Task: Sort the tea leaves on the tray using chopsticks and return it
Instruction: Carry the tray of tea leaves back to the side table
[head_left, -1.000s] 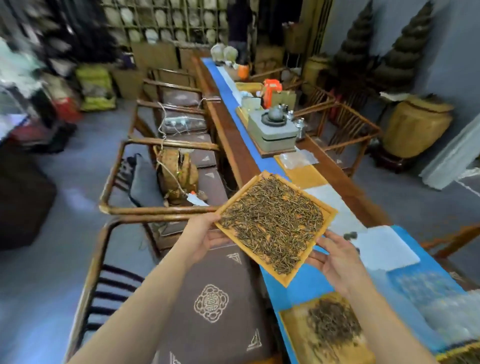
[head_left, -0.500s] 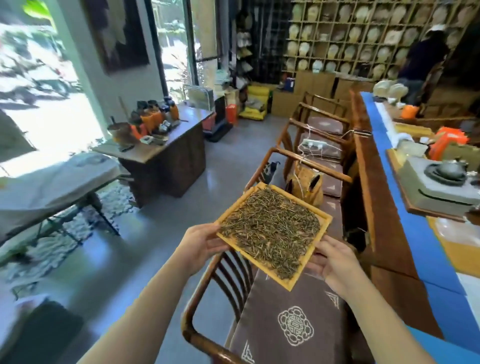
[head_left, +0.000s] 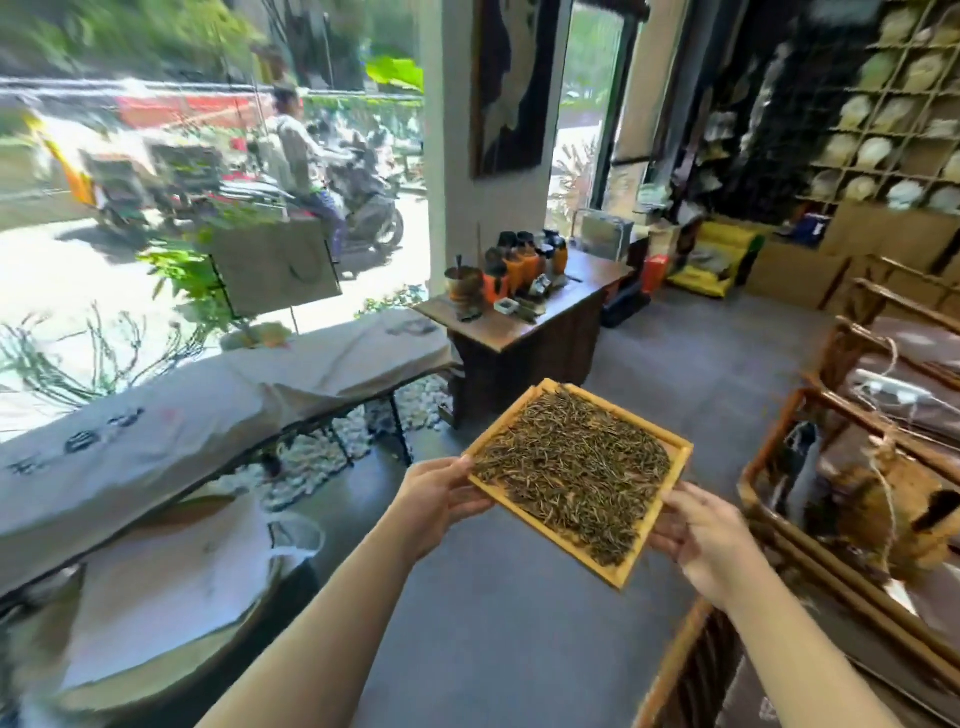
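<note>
A square bamboo tray hangs in the air in front of me, above the grey floor. Dry brown-green tea leaves cover its inside in a loose layer. My left hand grips the tray's left corner, thumb on the rim. My right hand holds the lower right edge, fingers under the tray. No chopsticks are in view.
Wooden armchairs stand close on the right. A dark side table with jars stands ahead. A long cloth-covered bench runs along the window on the left. Shelves of tea cakes fill the back right wall.
My view has swung left, away from the long tea table toward the window and side table. The tray stays held in both hands, with the same grip.
</note>
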